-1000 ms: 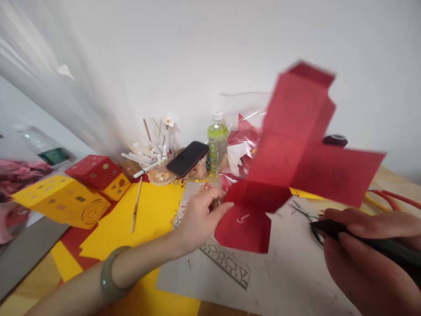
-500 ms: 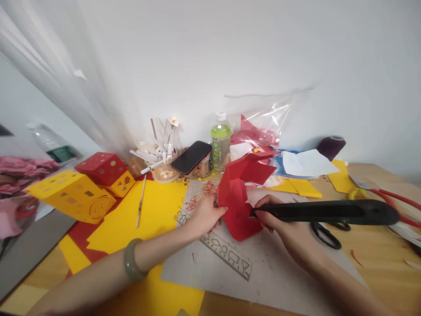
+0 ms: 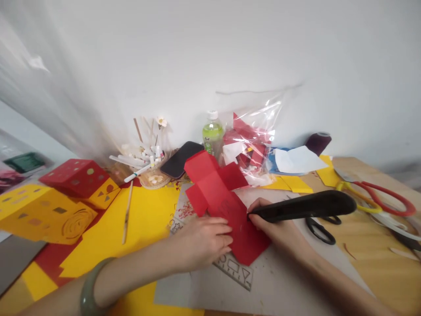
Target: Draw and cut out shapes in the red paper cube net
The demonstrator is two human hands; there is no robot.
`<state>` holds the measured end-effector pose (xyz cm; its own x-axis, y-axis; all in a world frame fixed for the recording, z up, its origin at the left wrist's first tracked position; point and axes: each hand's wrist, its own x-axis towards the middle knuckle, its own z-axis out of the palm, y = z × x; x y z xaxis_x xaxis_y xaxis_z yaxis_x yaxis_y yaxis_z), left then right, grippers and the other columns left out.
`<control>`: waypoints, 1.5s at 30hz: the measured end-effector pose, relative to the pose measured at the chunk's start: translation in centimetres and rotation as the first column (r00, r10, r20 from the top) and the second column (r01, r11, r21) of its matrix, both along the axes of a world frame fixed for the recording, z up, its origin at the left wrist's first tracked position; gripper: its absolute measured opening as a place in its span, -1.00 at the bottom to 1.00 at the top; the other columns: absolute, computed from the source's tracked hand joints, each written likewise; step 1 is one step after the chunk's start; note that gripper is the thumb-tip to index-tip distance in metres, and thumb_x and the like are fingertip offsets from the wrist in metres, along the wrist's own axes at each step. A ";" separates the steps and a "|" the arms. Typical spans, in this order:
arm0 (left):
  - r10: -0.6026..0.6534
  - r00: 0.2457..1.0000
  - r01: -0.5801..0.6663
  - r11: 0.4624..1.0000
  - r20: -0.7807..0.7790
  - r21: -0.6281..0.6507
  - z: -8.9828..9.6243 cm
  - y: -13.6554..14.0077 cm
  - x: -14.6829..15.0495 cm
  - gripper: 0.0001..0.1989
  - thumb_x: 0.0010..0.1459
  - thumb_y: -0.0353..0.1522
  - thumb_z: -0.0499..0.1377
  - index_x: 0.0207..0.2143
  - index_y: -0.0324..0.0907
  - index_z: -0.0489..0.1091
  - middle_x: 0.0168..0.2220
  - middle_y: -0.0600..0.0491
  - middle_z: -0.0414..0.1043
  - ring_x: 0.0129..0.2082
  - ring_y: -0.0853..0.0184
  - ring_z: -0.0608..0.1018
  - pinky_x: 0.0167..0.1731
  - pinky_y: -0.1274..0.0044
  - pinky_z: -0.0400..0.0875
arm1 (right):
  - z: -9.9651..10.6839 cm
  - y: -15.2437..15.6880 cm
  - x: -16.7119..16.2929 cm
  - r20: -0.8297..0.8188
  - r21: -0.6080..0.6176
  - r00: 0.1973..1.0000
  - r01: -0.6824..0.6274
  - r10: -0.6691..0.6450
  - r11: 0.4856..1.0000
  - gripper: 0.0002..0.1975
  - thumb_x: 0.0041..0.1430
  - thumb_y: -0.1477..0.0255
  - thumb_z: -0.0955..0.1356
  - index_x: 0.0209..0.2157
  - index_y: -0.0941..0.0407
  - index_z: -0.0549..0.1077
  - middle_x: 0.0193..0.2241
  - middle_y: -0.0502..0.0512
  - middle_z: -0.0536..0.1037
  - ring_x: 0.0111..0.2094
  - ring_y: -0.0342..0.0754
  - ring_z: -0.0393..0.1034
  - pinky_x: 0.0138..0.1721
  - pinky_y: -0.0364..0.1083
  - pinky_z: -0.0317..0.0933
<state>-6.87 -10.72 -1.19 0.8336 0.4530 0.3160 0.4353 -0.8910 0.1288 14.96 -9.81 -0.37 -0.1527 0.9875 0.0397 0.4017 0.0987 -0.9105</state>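
Note:
A red paper cutout [image 3: 219,197] with folded flaps lies over the grey board [image 3: 210,298], pale marks on its face. My left hand [image 3: 205,241] rests palm down at its left edge, fingers extended over the paper and not wrapped round anything. At the paper's right edge, my right hand [image 3: 268,221] is closed round the front of a black-handled utility knife [image 3: 305,205], whose long handle points right. The knife's tip is against the red paper, and its blade is too small to make out. From under the paper sticks out a clear stencil ruler [image 3: 234,272].
Yellow paper [image 3: 148,219] spreads at left beside a red box [image 3: 74,175] and a yellow box [image 3: 42,215]. Behind stand a phone [image 3: 182,158], a green-liquid bottle [image 3: 212,131] and a plastic bag [image 3: 259,118]. Black-handled scissors [image 3: 320,231] and red-handled scissors [image 3: 391,197] lie at right.
The red paper has gone from held up and bent to spread flat on the board. My left hand has let go of its edge and now lies on it. The view has shifted right.

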 end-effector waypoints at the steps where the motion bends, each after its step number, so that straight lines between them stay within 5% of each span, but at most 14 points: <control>1: -0.012 1.000 0.012 1.000 -0.010 0.021 -0.7 0.3 -0.2 -0.74 0.32 -0.34 0.03 -0.17 -0.23 0.50 -0.09 -0.04 0.54 -0.09 0.21 0.55 -0.09 0.40 0.45 | -0.1 0.1 0.1 0.001 0.002 1.000 0.008 -0.008 1.000 -0.93 0.02 0.39 0.29 -0.48 0.07 0.33 -0.59 -0.11 0.33 -0.51 -0.11 0.23 -0.47 -0.12 0.13; 8: 0.008 0.998 -0.005 0.999 -0.068 0.047 -3.0 1.7 -0.9 -0.66 0.34 -0.31 0.00 0.04 -0.30 0.39 0.10 -0.13 0.38 0.11 0.14 0.43 0.00 0.35 0.43 | -0.3 1.1 1.1 0.005 0.099 0.999 0.035 -0.035 0.994 -0.88 0.14 0.30 0.31 -0.38 0.06 0.36 -0.42 -0.05 0.43 -0.32 -0.05 0.33 -0.26 -0.09 0.21; 18: -0.007 0.983 0.017 0.998 -0.181 0.055 -1.7 2.9 -1.0 -0.59 0.21 -0.44 0.14 0.12 -0.20 0.31 0.15 -0.30 0.27 0.13 0.02 0.40 -0.05 0.28 0.46 | 2.5 1.4 0.4 0.095 0.173 0.995 -0.017 0.001 0.985 -0.94 0.11 0.35 0.31 -0.37 0.02 0.38 -0.40 -0.03 0.44 -0.31 -0.03 0.35 -0.21 -0.07 0.26; 22: -0.005 0.990 0.016 0.997 -0.143 0.076 -1.8 2.8 -1.0 -0.64 0.22 -0.42 0.13 0.08 -0.19 0.35 0.11 -0.31 0.32 0.10 0.02 0.43 -0.09 0.30 0.48 | 1.6 2.1 -0.7 0.121 0.111 0.985 -0.133 0.120 0.985 -0.93 0.12 0.37 0.30 -0.34 0.03 0.40 -0.34 -0.02 0.47 -0.27 -0.04 0.37 -0.17 -0.06 0.28; 32: 0.046 0.998 -0.036 0.966 -0.035 0.255 -2.4 1.8 -0.9 -0.74 0.26 -0.41 0.05 -0.03 -0.17 0.40 0.00 -0.21 0.45 -0.04 0.09 0.54 -0.23 0.38 0.53 | -0.8 1.6 -1.1 0.176 0.043 0.979 -0.114 0.105 0.992 -0.93 0.13 0.35 0.30 -0.34 0.03 0.31 -0.52 -0.10 0.43 -0.51 -0.13 0.34 -0.47 -0.16 0.25; 36: 0.083 0.996 -0.073 0.954 -0.022 0.290 -2.5 1.1 -0.5 -0.72 0.27 -0.41 0.03 -0.01 -0.22 0.40 -0.01 -0.22 0.46 -0.05 0.13 0.55 -0.24 0.45 0.51 | -1.3 0.7 -2.3 0.207 0.114 0.978 -0.005 -0.019 0.993 -0.94 0.07 0.39 0.31 -0.43 0.04 0.31 -0.66 -0.18 0.35 -0.66 -0.20 0.24 -0.57 -0.19 0.17; 45: 0.115 0.992 -0.122 0.947 0.041 0.296 -2.1 1.0 -0.3 -0.64 0.32 -0.43 -0.12 -0.04 -0.25 0.42 -0.06 -0.20 0.50 -0.08 0.17 0.57 -0.30 0.53 0.53 | -2.4 0.9 -2.5 0.203 0.188 0.979 -0.014 -0.025 0.982 -0.91 0.04 0.42 0.32 -0.50 0.05 0.30 -0.70 -0.18 0.35 -0.72 -0.23 0.21 -0.66 -0.24 0.14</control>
<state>-7.12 -9.69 -3.33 0.7706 0.4307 0.4697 0.5404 -0.8323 -0.1236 12.47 -8.92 -2.76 -0.1716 0.9660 0.1932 0.5776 0.2575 -0.7746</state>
